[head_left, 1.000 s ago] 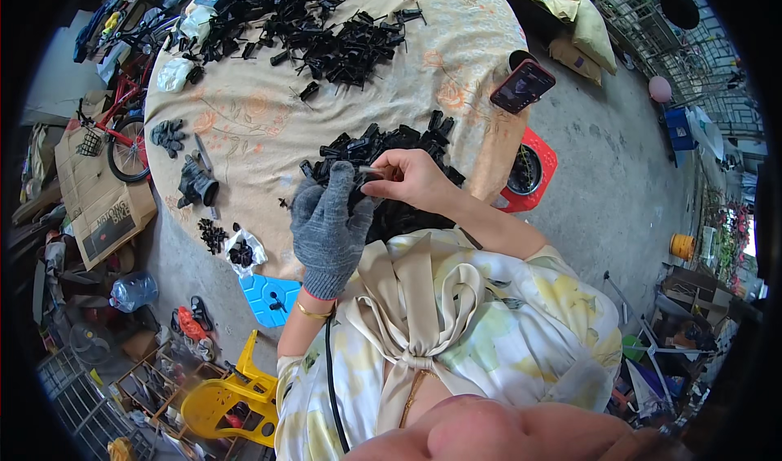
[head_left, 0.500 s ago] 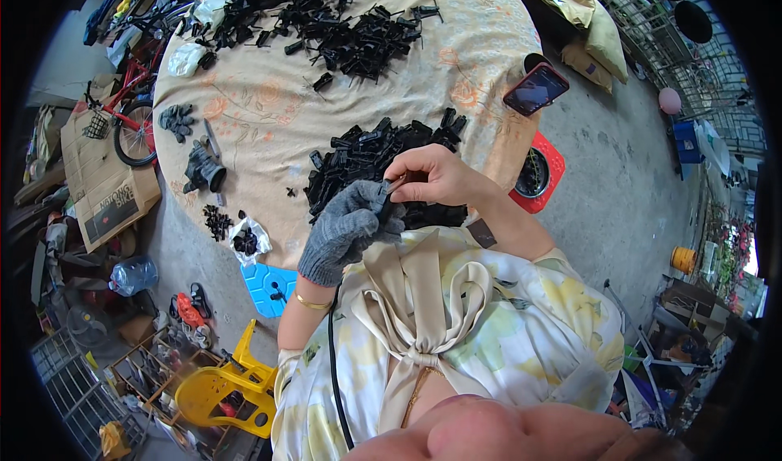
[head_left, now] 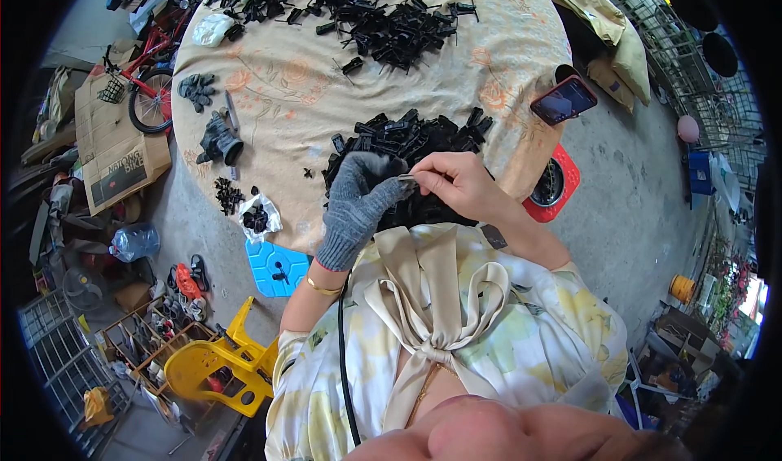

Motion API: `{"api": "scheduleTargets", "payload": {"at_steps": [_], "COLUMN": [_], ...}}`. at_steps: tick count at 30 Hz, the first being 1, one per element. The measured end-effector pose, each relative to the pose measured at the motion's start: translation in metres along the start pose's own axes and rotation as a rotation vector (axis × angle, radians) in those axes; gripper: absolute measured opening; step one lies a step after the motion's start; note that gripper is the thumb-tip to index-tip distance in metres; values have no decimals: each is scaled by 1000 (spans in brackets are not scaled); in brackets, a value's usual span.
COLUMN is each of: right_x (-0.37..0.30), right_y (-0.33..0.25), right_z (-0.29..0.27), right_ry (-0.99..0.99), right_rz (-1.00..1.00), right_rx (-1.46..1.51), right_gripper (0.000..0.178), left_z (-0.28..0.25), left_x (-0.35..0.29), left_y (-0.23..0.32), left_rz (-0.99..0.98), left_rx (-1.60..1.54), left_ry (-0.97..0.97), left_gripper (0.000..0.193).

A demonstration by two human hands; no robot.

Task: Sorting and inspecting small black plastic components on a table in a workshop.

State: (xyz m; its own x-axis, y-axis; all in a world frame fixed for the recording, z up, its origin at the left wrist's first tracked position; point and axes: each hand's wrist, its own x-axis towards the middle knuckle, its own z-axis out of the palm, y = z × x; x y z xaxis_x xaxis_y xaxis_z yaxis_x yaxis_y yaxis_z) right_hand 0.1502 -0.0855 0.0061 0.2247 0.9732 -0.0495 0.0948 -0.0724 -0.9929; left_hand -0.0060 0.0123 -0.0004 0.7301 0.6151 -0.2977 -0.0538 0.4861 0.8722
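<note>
Seen from the head camera, the left hand (head_left: 358, 208), in a grey knit glove, is curled shut around a small black plastic part (head_left: 389, 177) at the near edge of the round table (head_left: 277, 94), which is covered with a beige flowered cloth. The bare right hand (head_left: 456, 182) meets it from the right, thumb and forefinger pinched closed on a thin, pale metal piece (head_left: 405, 177) that touches the part in the gloved hand. Both hands hover just over the near pile of black parts (head_left: 407, 139), which lies against the table's near edge, right in front of the person. A larger heap of black parts (head_left: 366, 13) spreads across the far side of the table, well apart from the near pile. Left of the near pile, a dark glove (head_left: 218, 142) lies on the cloth, with a small cluster of dark pieces (head_left: 195, 88) beyond it. A phone (head_left: 564, 99) with a lit screen rests at the table's right edge. Below the table's left near edge sit a blue plastic stool (head_left: 277, 267) and a yellow chair (head_left: 216, 363) on the floor.
</note>
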Motion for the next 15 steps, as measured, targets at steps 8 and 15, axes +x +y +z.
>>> {"api": "scheduleTargets", "payload": {"at_steps": [8,15], "right_x": [3,2], "right_y": [-2,-3], "right_z": [2,7], "right_ry": [1,27], "right_rz": [-46,-7], "right_rx": [-93,-40], "right_gripper": [10,10], "left_z": [-5,-6], "left_x": [-3,-2], "left_y": [-8,-13], "left_rz": [134,216], "left_rx": [204,296], "left_ry": [-11,36], "left_gripper": [39,31]}}
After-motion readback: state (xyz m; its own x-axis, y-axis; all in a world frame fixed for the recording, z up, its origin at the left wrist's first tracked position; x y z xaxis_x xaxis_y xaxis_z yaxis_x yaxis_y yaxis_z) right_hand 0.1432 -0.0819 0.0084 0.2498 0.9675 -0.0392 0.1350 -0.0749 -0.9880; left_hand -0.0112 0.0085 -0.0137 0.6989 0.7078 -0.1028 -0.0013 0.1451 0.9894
